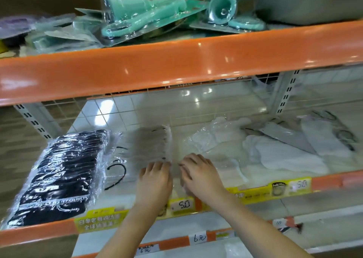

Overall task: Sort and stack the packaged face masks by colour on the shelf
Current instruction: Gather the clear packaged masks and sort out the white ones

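Note:
A tall pile of black face masks (62,171) in clear wrappers stands at the left of the middle shelf (324,183). Beside it lies a stack of grey masks (145,145) with black ear loops, also wrapped. My left hand (155,181) rests fingers-down on the near edge of that grey stack. My right hand (198,171) presses on a clear-wrapped pale mask pack (229,171) just right of it. Loose white masks (279,155) and grey ones (318,133) lie scattered to the right. Whether either hand grips a pack is unclear.
The orange upper shelf rail (176,65) hangs low over the work area. Teal blister-packed items (157,15) lie on top of it. Yellow price tags (182,204) line the front edge. A wire grid forms the back. Lower shelves (196,240) sit below my arms.

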Action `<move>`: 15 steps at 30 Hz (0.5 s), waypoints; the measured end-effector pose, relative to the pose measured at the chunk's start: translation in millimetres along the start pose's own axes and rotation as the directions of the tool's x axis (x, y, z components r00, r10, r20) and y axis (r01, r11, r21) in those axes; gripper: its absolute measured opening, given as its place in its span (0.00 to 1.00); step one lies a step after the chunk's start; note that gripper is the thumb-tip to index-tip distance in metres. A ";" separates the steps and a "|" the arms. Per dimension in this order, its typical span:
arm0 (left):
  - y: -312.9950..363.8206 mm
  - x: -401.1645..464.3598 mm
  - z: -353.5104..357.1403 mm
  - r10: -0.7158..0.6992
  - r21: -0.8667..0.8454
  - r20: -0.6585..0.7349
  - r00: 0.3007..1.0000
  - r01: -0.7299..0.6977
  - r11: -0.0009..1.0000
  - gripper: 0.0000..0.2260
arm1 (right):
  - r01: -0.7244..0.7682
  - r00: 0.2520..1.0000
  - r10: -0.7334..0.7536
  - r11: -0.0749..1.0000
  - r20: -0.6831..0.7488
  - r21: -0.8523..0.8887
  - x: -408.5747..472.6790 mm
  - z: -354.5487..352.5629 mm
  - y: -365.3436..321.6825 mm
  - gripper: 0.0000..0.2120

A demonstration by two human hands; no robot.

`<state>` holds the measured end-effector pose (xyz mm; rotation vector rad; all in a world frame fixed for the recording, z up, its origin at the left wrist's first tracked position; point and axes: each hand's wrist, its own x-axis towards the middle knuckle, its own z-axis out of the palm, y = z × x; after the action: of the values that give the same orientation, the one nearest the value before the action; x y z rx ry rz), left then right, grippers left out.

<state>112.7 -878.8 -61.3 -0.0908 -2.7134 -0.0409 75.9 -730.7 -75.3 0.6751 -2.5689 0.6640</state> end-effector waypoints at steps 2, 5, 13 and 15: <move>20.5 7.6 4.9 0.033 -0.028 -0.007 0.999 -0.033 0.999 0.15 | -0.043 0.999 0.043 0.999 0.001 -0.025 -1.7 -9.8 20.0 0.14; 51.7 18.7 11.0 0.058 -0.055 -0.007 0.998 -0.059 0.997 0.17 | -0.097 0.995 0.097 0.991 -0.004 -0.095 -6.9 -23.8 49.6 0.14; 136.1 45.5 32.8 0.108 -0.145 0.086 0.990 -0.094 0.985 0.16 | -0.165 0.985 0.172 0.969 0.025 -0.184 -18.2 -67.0 127.7 0.14; 157.6 53.4 38.0 0.123 -0.166 0.063 0.990 -0.111 0.980 0.16 | -0.166 0.983 0.178 0.966 0.041 -0.200 -19.4 -77.7 148.6 0.15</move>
<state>59.5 -716.9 -71.4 -0.3058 -2.7678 -0.2279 31.0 -568.0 -72.5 0.4163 -2.7232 0.4409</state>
